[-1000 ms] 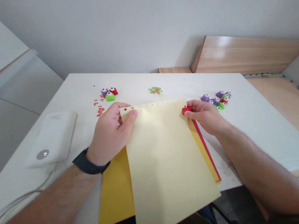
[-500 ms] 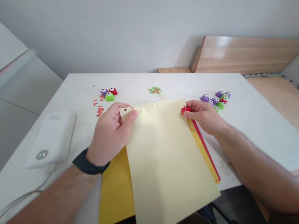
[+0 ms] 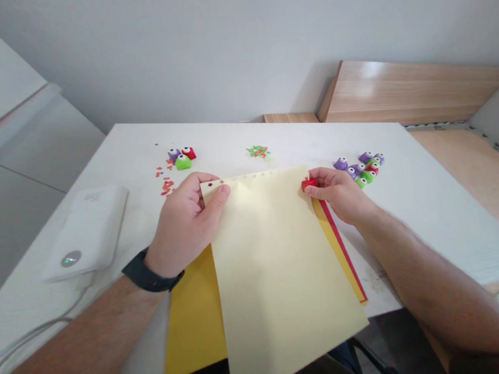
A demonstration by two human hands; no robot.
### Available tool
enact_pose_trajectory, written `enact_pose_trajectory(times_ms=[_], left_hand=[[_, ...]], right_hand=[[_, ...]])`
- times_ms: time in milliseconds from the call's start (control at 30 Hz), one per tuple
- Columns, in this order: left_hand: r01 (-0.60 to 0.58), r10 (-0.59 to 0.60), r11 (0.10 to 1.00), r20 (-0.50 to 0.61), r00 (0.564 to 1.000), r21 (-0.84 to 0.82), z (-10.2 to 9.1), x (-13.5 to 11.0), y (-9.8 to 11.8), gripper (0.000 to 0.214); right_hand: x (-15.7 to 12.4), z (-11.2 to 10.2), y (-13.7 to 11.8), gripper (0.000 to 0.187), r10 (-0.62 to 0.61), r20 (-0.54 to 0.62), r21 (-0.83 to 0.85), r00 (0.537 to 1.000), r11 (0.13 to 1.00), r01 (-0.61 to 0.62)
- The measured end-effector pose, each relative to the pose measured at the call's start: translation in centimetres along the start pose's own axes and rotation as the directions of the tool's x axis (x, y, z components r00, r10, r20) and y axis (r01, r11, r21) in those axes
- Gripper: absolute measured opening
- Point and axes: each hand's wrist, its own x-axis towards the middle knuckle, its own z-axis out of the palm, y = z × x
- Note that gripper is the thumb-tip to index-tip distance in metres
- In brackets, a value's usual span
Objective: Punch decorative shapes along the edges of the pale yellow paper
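A pale yellow sheet of paper [image 3: 279,266] hangs between my hands, with small punched shapes along its top edge and dark stars near its left corner. My left hand [image 3: 191,222] pinches that corner between thumb and fingers. At the right corner, my right hand [image 3: 336,193] grips a small red craft punch [image 3: 309,185] with a white eye-like button, set over the paper's edge. Beneath the pale sheet lie a deeper yellow sheet [image 3: 192,327] and a red-edged one [image 3: 342,248].
Several coloured punches [image 3: 365,170] stand at the right, and a few more punches [image 3: 183,161] at the back left. Orange-red paper cutouts [image 3: 167,187] and green-orange cutouts [image 3: 258,151] lie scattered. A white box-shaped device [image 3: 88,232] with a cable sits at the left.
The sheet and the red punch have shifted very slightly. Both hands keep their grips, and the things on the table stay where they were.
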Motion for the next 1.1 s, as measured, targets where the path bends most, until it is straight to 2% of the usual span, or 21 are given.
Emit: enact_pose_trajectory(times_ms=[233,433,600,867,1100], left_hand=[[-0.017,0.019,0.998,-0.029,0.999,0.063,0.1,0.2,-0.1,0.019],[-0.002,0.003,0.998,-0.028,1.000,0.057,0.1,0.1,0.0,0.020],[0.006,-0.006,1.000,-0.016,1.000,0.028,0.0,0.1,-0.1,0.020],[0.001,-0.001,1.000,-0.008,1.000,0.005,0.1,0.2,-0.7,0.022],[0.005,-0.005,1.000,-0.058,0.998,0.001,0.2,0.3,-0.9,0.024]], right_hand=[[0.1,0.0,0.1,0.036,0.009,-0.018,-0.002,1.000,1.000,-0.010],[0.3,0.0,0.2,0.035,0.009,-0.015,-0.007,1.000,1.000,-0.009],[0.2,0.2,-0.1,0.037,-0.007,-0.057,0.006,0.998,1.000,0.007],[0.0,0.0,-0.1,0.037,-0.009,-0.015,-0.043,1.000,0.999,0.009],[-0.2,-0.3,-0.5,0.037,-0.032,-0.018,-0.029,0.999,0.999,0.032]])
